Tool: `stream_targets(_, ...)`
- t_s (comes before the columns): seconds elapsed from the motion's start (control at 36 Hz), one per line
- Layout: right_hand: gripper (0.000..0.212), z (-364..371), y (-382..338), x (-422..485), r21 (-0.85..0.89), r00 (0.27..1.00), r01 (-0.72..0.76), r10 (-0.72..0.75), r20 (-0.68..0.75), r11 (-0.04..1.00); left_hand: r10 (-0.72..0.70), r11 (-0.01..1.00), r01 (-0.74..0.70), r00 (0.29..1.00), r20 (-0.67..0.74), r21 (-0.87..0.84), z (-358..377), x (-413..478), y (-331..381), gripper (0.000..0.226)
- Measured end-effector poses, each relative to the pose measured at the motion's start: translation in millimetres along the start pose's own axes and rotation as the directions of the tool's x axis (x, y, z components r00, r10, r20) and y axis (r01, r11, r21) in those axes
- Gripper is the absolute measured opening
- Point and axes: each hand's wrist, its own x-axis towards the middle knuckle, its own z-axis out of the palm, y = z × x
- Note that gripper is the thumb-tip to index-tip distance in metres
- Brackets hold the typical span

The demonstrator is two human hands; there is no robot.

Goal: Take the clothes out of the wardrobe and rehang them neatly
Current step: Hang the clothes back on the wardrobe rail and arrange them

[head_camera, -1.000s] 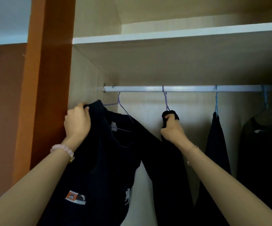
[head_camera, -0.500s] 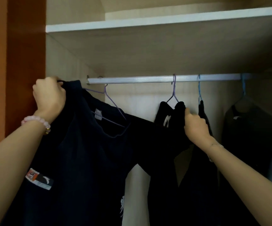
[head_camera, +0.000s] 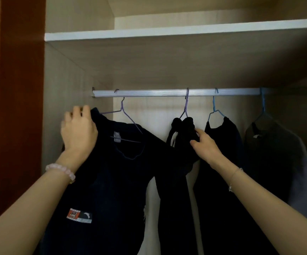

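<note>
Four dark garments hang from the rail (head_camera: 149, 93) above your hands. Your left hand (head_camera: 78, 133) grips the shoulder of a shirt (head_camera: 112, 181), which sits crooked on its hanger (head_camera: 128, 118). Your right hand (head_camera: 206, 146) pinches the bunched garment (head_camera: 182, 129) alongside. Neat rehanging seems barely begun.

Home bedroom wardrobe: beige laminate interior, white shelf (head_camera: 167, 31), metal hanging rail (head_camera: 149, 93), dark clothes (head_camera: 220, 140) on wire hangers (head_camera: 213, 109), brown wooden frame (head_camera: 20, 89).
</note>
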Motion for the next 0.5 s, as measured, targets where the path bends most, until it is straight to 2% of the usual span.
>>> stream_targets(0.11, 0.046, -6, 6, 1, 0.037, 0.997, -0.025, 0.027, -0.075, 0.999, 0.258, 0.966, -0.257, 0.964, -0.063, 0.017, 20, -14, 18, 0.039)
stream_targets(0.19, 0.046, -10, 12, 2, 0.069, 0.995, -0.035, 0.041, -0.088, 0.997, 0.388, 0.914, -0.378, 0.921, 0.044, -0.146, 40, -31, 48, 0.047)
stream_targets(0.33, 0.045, -18, 16, 5, 0.089, 0.997, -0.029, 0.036, -0.073, 0.996, 0.503, 0.827, -0.354, 0.813, 0.293, -0.436, 88, -52, 93, 0.062)
stream_targets(0.44, 0.043, -24, 16, 10, 0.061, 0.998, -0.043, 0.045, -0.041, 0.997, 0.586, 0.787, -0.375, 0.701, 0.406, -0.489, 128, -51, 122, 0.074)
stream_targets(0.5, 0.044, -27, 15, 12, 0.068, 0.999, -0.050, 0.051, -0.016, 0.996, 0.588, 0.795, -0.383, 0.679, 0.440, -0.471, 147, -46, 133, 0.076)
